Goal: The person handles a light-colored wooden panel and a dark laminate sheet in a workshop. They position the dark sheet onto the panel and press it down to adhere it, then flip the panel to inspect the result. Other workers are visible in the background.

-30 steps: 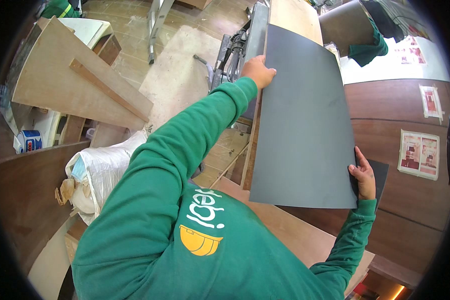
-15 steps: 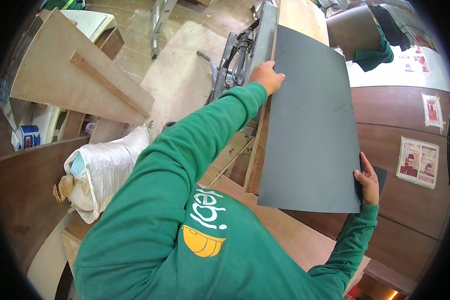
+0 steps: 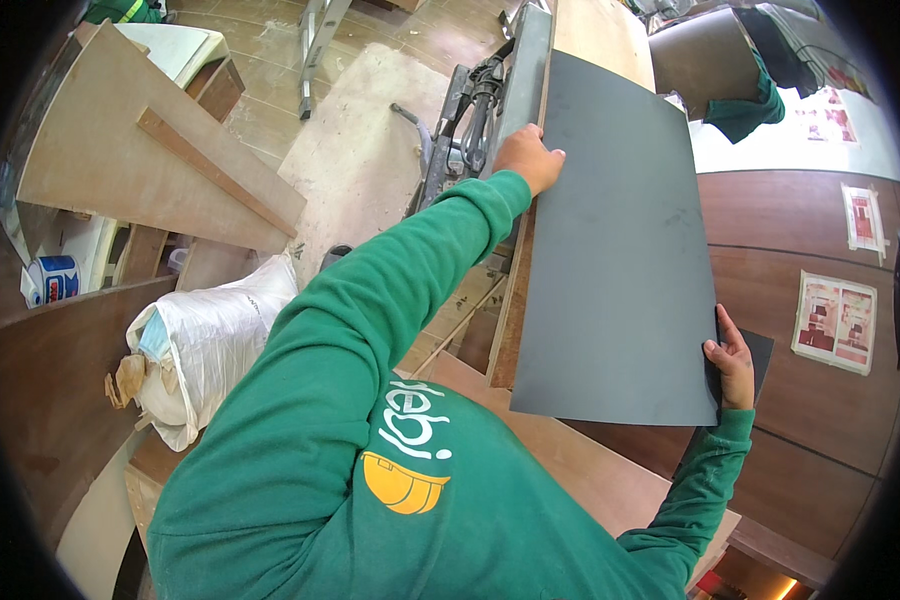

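A large dark grey sheet [image 3: 620, 250], thin and smooth, lies along a wooden board [image 3: 511, 340] on the bench. Its near end sticks out past my body's front and bends slightly. My left hand [image 3: 530, 160] is closed at the sheet's left edge, thumb on the top face and fingers curled over the side, partly hidden. At the near right corner, my right hand [image 3: 732, 370] grips the right edge between thumb and fingers. Behind that hand, part of another dark panel [image 3: 760, 360] shows.
Left of the bench stands a black metal machine [image 3: 470, 120] with cables. A white sack [image 3: 220, 335] of scraps and a leaning plywood panel [image 3: 120, 150] are at the left. A brown panelled wall [image 3: 770, 225] with taped-up printed sheets rises on the right. A metal ladder leg [image 3: 315, 60] stands behind.
The whole view has shifted very slightly. Both hands keep the same hold on the sheet, which has hardly moved.
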{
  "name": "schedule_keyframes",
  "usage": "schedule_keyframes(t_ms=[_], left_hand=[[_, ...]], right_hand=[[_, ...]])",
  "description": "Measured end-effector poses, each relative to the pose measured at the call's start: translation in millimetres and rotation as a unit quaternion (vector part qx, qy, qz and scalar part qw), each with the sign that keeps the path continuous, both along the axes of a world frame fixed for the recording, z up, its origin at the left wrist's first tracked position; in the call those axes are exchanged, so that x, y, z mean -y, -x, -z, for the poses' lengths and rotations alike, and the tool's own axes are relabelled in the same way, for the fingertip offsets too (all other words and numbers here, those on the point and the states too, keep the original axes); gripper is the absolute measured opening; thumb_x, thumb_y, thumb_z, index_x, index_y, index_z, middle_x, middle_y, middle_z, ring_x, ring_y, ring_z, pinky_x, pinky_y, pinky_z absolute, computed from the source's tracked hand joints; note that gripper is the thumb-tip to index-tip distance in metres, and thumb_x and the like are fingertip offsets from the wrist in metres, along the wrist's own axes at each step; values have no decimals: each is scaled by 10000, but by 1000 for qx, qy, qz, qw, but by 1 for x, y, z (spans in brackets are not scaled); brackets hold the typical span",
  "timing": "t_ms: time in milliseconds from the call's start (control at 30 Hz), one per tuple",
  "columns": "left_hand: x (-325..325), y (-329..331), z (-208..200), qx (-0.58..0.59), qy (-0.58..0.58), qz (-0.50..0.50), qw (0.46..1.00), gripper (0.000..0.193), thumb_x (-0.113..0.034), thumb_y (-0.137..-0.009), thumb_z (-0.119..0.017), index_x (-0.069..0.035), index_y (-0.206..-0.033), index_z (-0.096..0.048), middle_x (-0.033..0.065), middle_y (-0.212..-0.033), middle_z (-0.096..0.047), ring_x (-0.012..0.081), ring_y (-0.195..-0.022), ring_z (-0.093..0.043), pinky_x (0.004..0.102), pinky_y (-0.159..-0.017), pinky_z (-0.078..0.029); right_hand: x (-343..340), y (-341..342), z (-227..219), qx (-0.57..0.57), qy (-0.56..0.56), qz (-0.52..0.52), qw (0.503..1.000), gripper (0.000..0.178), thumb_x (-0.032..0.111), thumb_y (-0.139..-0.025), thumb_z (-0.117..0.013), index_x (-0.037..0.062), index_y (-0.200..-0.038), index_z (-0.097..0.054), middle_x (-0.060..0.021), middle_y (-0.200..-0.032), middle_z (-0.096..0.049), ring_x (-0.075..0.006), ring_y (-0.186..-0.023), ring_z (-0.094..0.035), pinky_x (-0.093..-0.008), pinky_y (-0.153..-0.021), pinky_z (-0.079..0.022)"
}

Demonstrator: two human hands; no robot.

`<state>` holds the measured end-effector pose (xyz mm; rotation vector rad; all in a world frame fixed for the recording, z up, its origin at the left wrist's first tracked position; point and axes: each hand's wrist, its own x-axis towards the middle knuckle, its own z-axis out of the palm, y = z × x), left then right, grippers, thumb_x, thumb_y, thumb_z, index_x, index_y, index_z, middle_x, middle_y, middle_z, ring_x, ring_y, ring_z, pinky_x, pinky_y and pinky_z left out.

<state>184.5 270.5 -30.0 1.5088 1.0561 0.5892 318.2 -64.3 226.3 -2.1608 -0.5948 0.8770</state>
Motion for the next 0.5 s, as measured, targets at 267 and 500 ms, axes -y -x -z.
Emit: schedule_keyframes(t_ms=[267, 500], left_hand=[[0, 4, -2, -29, -4, 2, 1000, 526, -331, -826, -757, 20, -1189, -612, 219, -1192, -660, 342, -1139, -628, 384, -986, -493], [3, 4, 2, -17, -11, 0, 1000, 525, -340, -828, -756, 13, -1189, -614, 214, -1190, -659, 340, -1139, -625, 391, -987, -491]], right_hand=[[-2, 6, 4, -2, -1, 8, 1000, 764, 2, -851, -667, -27, -1529, -315, -124, -1255, -636, -127, -1004, -641, -256, -925, -494], [3, 4, 6, -5, -6, 2, 1000, 770, 5, -849, -675, -38, -1526, -313, -130, -1303, -608, -132, -1032, -633, -257, -943, -483]])
